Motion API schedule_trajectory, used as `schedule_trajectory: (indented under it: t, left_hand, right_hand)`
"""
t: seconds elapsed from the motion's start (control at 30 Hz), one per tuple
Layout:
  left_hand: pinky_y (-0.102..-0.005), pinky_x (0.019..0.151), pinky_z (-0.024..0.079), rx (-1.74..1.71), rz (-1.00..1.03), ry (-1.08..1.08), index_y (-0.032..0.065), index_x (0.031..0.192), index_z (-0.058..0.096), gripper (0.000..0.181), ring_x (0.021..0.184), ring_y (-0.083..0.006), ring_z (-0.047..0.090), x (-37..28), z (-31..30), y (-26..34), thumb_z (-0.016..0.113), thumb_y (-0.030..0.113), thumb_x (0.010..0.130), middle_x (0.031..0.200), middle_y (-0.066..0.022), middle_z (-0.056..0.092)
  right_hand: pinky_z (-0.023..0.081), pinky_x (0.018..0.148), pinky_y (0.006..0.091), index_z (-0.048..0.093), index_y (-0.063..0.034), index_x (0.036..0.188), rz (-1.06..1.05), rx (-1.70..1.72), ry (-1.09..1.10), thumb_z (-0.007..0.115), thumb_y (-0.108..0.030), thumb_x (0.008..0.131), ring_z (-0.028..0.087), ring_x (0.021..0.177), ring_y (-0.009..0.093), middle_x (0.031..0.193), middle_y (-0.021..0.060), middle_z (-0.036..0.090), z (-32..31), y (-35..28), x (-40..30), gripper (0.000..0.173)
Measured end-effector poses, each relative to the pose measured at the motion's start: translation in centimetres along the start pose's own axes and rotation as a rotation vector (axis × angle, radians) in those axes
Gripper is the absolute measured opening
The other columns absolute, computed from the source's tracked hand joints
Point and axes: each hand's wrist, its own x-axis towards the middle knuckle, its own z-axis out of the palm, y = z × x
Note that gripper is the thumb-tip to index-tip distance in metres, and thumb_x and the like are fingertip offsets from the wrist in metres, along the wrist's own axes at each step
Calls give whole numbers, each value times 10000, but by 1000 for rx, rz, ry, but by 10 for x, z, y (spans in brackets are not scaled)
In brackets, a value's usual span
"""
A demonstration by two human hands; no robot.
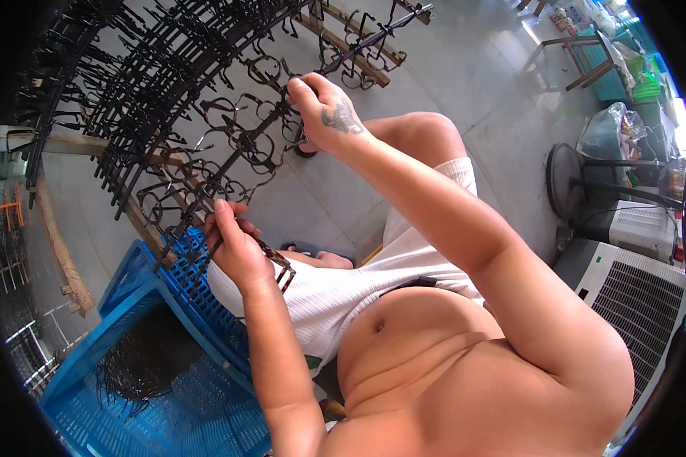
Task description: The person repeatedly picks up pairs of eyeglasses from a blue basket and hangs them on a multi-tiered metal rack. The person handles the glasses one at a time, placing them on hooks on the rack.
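A dark rod [223,169] runs diagonally before me, lined on both sides with eyeglass frames [257,149], some black, some tortoiseshell. My right hand [327,114] pinches at its upper part with thumb and fingers together. Whether they close on the rod itself or on a frame attached to it, I cannot tell. Lower down, beside the rod's near end, my left hand [237,243] is curled around a tortoiseshell eyeglass frame [284,268], whose part sticks out past the wrist. The palm side of this hand is hidden.
More rods crowded with black eyeglass frames [166,63] lie across wooden bars [63,245] at upper left. Blue plastic crates [68,371] stand by my left arm, one holding a dark wiry bundle [148,354]. A white grilled appliance [634,303] and a black stool [566,180] are at right.
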Motion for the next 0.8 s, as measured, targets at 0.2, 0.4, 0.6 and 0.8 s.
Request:
schedule_trajectory:
  t: [0.2,0.4,0.6,0.8]
  left_hand:
    - [-236,614,414,-20,-68,27,69,1027,571,415,718,-76,508,-5,-3,5,556,470,918,942,1,605]
    - [-313,915,406,-343,56,61,87,1229,541,477,1079,-160,534,-54,-21,3,371,464,991,1246,-49,565]
    - [-310,894,421,-422,-42,-9,85,1200,551,461,1030,-151,543,-81,-13,7,388,461,988,1159,-36,598]
    - [-316,900,418,-370,-87,-96,68,1213,538,469,1016,-160,542,-88,-18,4,397,454,986,1171,-55,591]
  right_hand:
    - [468,750,360,606,11,1011,-79,10,27,473,-397,935,614,804,266,808,152,639,6,5,-5,435]
    - [473,810,395,573,-2,1099,7,-3,-54,445,-386,948,619,884,352,872,188,649,-2,-2,-1,432]
    - [470,811,408,600,-7,1039,14,70,133,465,-389,940,618,868,351,891,189,652,22,11,-7,417]
    - [446,698,297,635,-8,929,-106,238,47,525,-414,920,553,748,160,768,71,622,13,22,-1,421]
